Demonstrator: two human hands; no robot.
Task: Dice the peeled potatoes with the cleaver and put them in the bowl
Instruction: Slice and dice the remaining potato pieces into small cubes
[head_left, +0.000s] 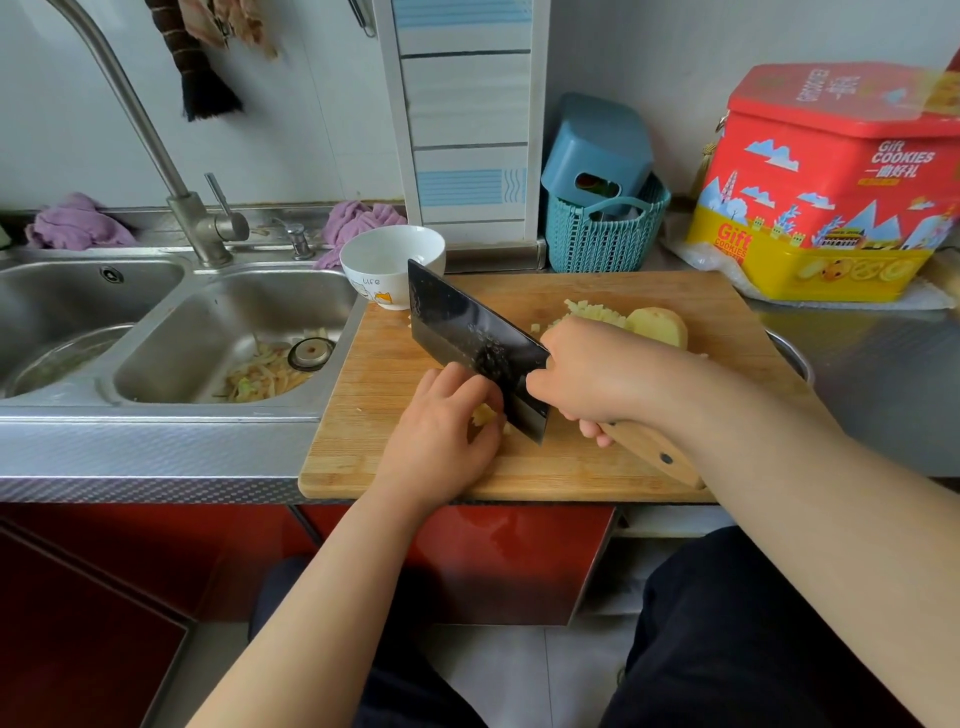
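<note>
**Cleaver down on the board, both hands at work**

Your right hand (587, 379) is wrapped around the wooden handle of the cleaver (478, 348), fingers curled tight under it, knuckles up. The dark blade stands on edge, its near corner down on the cutting board (597, 467) and its far end raised toward the bowl (392, 265).

Your left hand (441, 431) lies palm down just left of the blade, fingers bent and held close together over a small clump of potato pieces (484, 415). The fingertips sit right against the flat of the blade; how firmly they press the pieces cannot be told, since the hand covers most of them.

One white bowl stands at the far left corner of the board, beside the sink (234, 332); its inside looks bare from here. Past your right hand lies one pile of diced potato (597, 314), and touching it on the right, one larger peeled potato chunk (660, 325) not yet diced. A few loose cubes lie near the pile.

Counted around you: two sink basins, one tap (156, 140), two purple cloths (78, 223) behind the sink, one teal basket (602, 234), and one red-and-yellow cookie tin (831, 187) at the far right.
</note>
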